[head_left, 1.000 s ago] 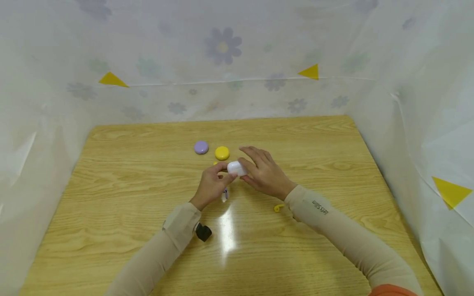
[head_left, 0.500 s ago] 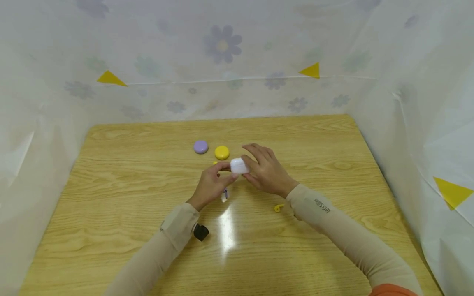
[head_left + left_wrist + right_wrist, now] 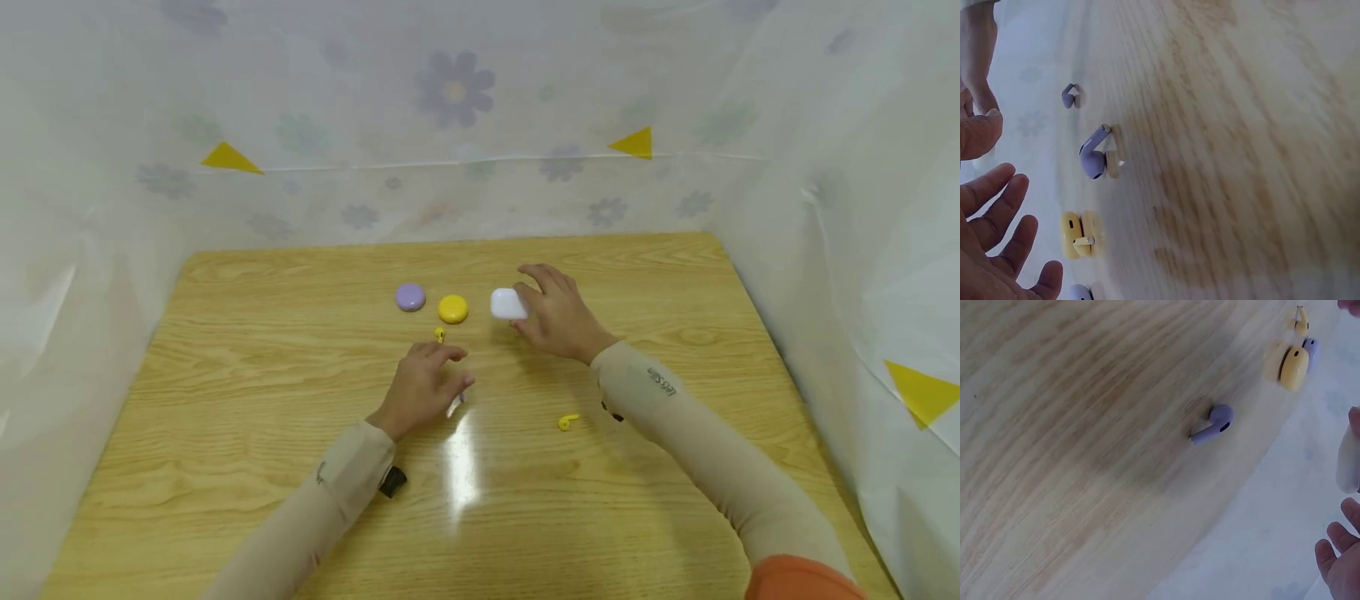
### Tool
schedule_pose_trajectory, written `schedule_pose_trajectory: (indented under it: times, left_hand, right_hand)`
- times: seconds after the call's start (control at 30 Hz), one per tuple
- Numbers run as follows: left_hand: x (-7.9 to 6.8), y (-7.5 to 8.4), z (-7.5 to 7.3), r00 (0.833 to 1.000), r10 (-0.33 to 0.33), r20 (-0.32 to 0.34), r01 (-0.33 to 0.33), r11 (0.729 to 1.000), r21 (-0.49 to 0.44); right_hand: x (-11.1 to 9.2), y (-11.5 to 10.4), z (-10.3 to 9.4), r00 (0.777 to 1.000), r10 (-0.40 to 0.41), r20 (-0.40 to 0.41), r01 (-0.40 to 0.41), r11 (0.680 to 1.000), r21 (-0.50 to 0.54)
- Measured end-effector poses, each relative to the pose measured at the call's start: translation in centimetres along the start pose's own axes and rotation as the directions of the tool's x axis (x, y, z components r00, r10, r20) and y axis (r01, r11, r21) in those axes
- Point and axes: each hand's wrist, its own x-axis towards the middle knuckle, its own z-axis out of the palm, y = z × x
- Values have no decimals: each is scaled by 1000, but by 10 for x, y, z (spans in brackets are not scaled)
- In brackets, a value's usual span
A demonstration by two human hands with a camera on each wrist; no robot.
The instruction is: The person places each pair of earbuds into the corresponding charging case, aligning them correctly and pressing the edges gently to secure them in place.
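Your right hand (image 3: 561, 312) pinches one white case (image 3: 507, 304) above the table (image 3: 262, 350); your left hand (image 3: 422, 387) is released, loosely spread. Counted on the wood: one purple case (image 3: 410, 297), one yellow case (image 3: 452, 309) just beside it, two yellow earbuds (image 3: 564, 423) well apart, two purple earbuds (image 3: 1092, 164).

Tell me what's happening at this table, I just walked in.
A person's right hand is gripping a glossy white rounded case. Their left hand holds nothing, its fingers apart. A round yellow case and a round purple case sit near each other on the light wooden table. Also lying loose on it are a small yellow stemmed earbud and a small purple stemmed earbud, among others.
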Motion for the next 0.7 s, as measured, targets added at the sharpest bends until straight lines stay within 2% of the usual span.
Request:
schedule_pose_trajectory:
  times: [0.2, 0.4, 0.53, 0.7]
  left_hand:
    - [-7, -1, 2, 1000, 21, 18, -22, 999, 36]
    - [-11, -4, 2, 999, 2, 49, -5, 999, 49]
    - [-12, -6, 2, 999, 7, 34, -9, 999, 51]
    - [-14, -9, 2, 1000, 10, 19, -11, 999, 41]
  right_hand:
    - [11, 23, 3, 988, 71, 136, -74, 997, 17]
    - [20, 43, 10, 935, 158, 317, -174, 985, 20]
    - [24, 51, 16, 912, 180, 368, -205, 978, 28]
    - [24, 56, 24, 896, 197, 397, -220, 975, 14]
